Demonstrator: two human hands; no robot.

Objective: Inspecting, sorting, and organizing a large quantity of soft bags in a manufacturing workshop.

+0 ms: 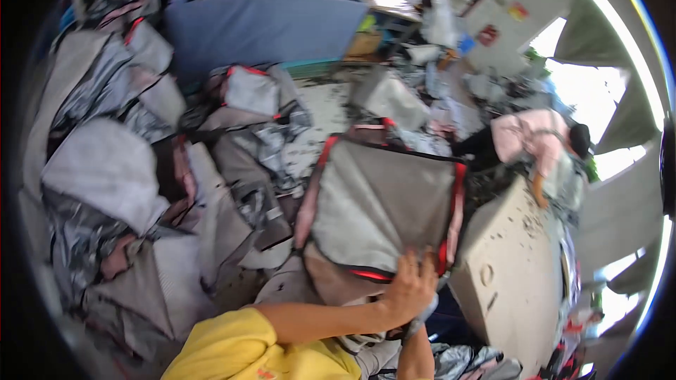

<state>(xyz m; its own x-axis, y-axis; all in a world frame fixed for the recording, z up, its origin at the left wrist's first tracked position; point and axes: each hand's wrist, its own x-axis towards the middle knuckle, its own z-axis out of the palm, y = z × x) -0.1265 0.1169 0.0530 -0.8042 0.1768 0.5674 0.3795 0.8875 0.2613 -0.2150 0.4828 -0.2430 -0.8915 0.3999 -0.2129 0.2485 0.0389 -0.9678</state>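
Bag: the grey bag [380, 204] is in the middle of the scene, in front of the person. It has black edging, and red and pink trim along its left and right sides. The broad panel faces up, with a shallow crease.
Left hand: the left hand [410, 285] lies on the near right corner of the bag, its back toward the viewer. The fingers are extended and a little apart, touching the panel. The thumb is hidden, so I cannot tell if it grips the cloth.
Right hand: the right forearm [416, 360] rises from the near edge, below the left hand. The right hand itself is hidden, so I cannot tell if it is open or closed.
Sleeve: a yellow sleeve [229, 341] covers the left upper arm.
Left side: grey pieces [105, 169] lie in a big, loose heap.
Far side: a blue bin [267, 32] stands beyond the bag, slightly to the left.
Right side: a cream surface [510, 281] with dark specks is beside the bag.
Far right: a co-worker [528, 134] in a pink top, one arm hanging down.
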